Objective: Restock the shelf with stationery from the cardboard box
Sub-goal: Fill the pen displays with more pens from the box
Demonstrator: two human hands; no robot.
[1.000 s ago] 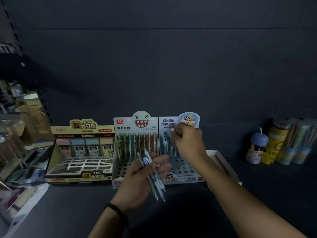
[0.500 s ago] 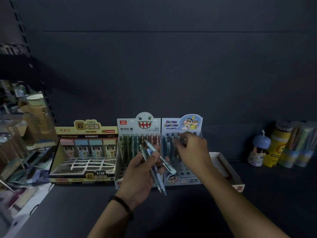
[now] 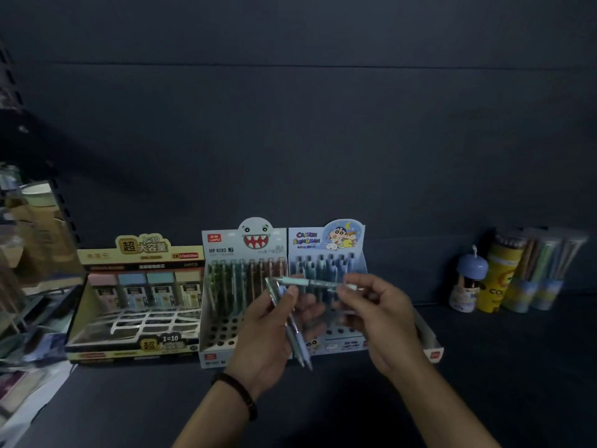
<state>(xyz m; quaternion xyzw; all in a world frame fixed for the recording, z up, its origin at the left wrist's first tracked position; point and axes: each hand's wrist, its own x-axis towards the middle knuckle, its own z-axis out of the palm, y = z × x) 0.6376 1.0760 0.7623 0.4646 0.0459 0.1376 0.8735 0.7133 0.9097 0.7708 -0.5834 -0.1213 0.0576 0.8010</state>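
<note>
Left hand (image 3: 274, 331): curled around a small bunch of pens (image 3: 295, 337), tips slanting down toward the shelf (image 3: 484, 367), dark bracelet (image 3: 239, 396) on the wrist.
Right hand (image 3: 378, 321): fingertips pinching one end of a single pale pen (image 3: 310, 282), held level.
Single pen: stretched sideways between both hands, far end touching the left thumb, hovering just in front of the cartoon-boy display box (image 3: 326, 273).
Cartoon-boy display box: upright pens across the back rows, open holes nearer the front.
Monster-face display box (image 3: 242, 286): just beside it on the left, green and brown pens standing, front holes bare.
Lead refill box (image 3: 139, 295): leftmost, pastel packs at the back.
Right side: blue-capped bottle (image 3: 468, 282) and yellow tube (image 3: 499, 279), well apart from the hands.
</note>
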